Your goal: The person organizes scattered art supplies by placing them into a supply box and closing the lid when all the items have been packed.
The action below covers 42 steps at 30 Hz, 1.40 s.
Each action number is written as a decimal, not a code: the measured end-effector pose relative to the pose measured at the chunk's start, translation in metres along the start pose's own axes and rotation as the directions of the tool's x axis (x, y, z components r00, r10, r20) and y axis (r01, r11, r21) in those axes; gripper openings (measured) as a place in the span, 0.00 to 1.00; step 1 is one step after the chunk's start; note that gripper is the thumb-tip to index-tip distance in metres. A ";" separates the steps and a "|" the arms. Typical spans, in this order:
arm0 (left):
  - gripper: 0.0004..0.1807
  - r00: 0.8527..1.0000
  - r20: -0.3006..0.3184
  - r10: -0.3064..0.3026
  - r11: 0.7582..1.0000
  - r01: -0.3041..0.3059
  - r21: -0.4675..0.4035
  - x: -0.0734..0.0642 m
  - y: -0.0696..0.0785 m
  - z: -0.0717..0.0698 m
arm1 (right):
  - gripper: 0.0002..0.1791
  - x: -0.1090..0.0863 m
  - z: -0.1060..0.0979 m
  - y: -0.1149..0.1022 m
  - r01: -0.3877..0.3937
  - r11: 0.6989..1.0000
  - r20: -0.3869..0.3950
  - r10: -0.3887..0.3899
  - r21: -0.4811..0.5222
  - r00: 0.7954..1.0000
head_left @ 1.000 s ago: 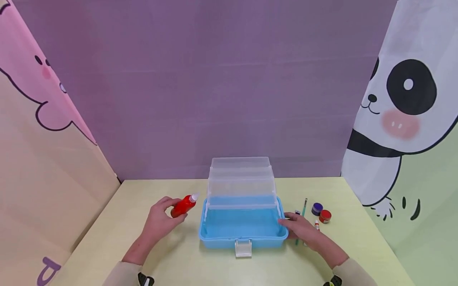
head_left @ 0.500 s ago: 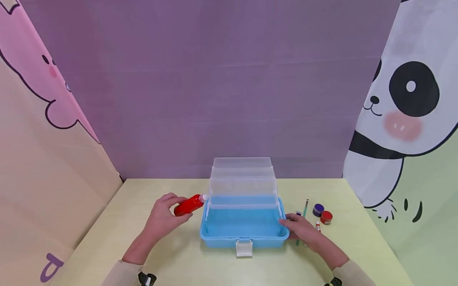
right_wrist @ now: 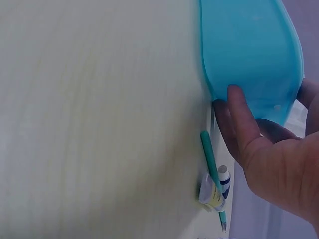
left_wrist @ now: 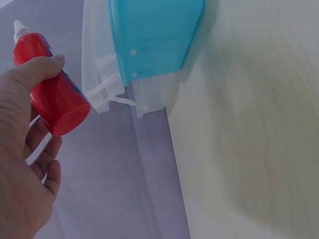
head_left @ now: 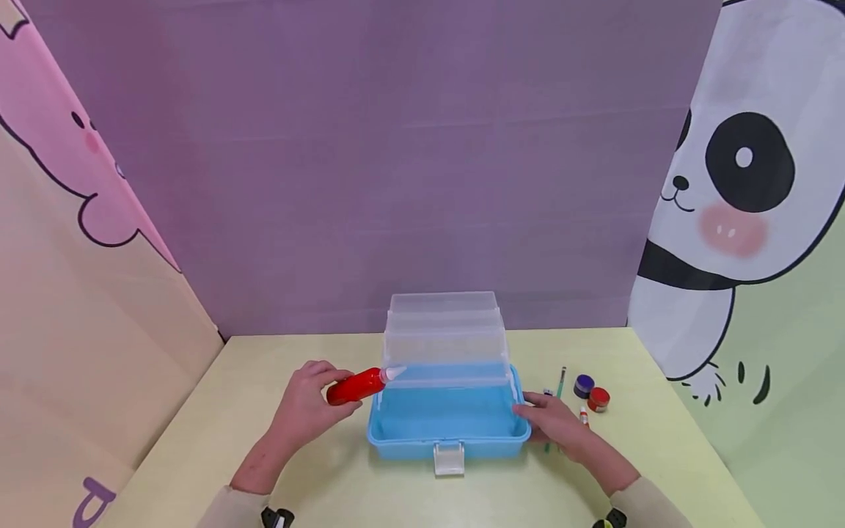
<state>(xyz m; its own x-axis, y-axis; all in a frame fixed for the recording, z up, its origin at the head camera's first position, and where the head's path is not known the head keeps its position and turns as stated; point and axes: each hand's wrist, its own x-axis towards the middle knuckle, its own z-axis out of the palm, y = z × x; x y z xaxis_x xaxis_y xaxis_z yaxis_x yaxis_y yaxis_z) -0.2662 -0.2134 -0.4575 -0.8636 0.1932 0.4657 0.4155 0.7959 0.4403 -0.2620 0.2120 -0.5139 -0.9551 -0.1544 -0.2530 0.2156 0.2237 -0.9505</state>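
Pale worktop (head_left: 356, 491): left fingers (head_left: 331, 377) pinch red bottle (head_left: 356, 386), right fingers (right_wrist: 242, 117) clamp blue box (head_left: 403, 449); protruding nozzle (head_left: 394, 372) past left fingers could catch lid (head_left: 445, 323).

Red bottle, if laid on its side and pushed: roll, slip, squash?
The red bottle would probably roll: its body is round. May slip; the surface looks glossy. Seems fairly firm: no dent shows beside the left hand.

A purple wall (head_left: 396, 161) backs a pale table (head_left: 660, 425).
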 end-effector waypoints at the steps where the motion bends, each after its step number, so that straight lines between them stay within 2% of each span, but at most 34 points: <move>1: 0.24 1.000 0.001 0.007 1.000 -0.007 0.000 0.000 0.001 0.000 | 0.39 0.000 0.000 -0.001 0.007 1.000 0.000 -0.007 0.000 1.000; 11: 0.25 0.999 0.029 0.028 1.000 -0.028 0.012 0.009 0.014 0.003 | 0.35 -0.002 0.001 -0.014 -0.004 0.995 0.027 0.007 -0.098 1.000; 17: 0.26 0.998 0.064 0.030 0.999 -0.030 0.013 0.015 0.021 0.007 | 0.31 -0.003 0.002 -0.023 -0.016 0.993 0.048 0.022 -0.120 0.999; 26: 0.26 0.996 0.042 0.073 0.997 -0.072 -0.011 0.021 0.030 0.013 | 0.32 0.000 0.000 -0.018 0.012 0.993 0.045 -0.007 -0.115 0.999; 34: 0.25 0.994 0.088 0.063 0.998 -0.063 0.000 0.019 0.038 0.026 | 0.34 0.000 0.001 -0.014 -0.021 0.996 0.031 0.024 -0.089 0.999; 42: 0.27 0.993 0.086 0.084 0.996 -0.086 0.020 0.021 0.048 0.034 | 0.35 -0.001 0.000 -0.015 -0.017 0.997 0.046 0.020 -0.075 0.999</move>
<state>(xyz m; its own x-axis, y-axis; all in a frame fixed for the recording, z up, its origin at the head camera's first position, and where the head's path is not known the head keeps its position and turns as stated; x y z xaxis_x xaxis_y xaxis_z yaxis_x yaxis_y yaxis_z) -0.2739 -0.1516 -0.4528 -0.8469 0.3085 0.4332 0.4828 0.7874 0.3831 -0.2648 0.2087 -0.4992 -0.9402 -0.1938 -0.2801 0.2157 0.2976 -0.9300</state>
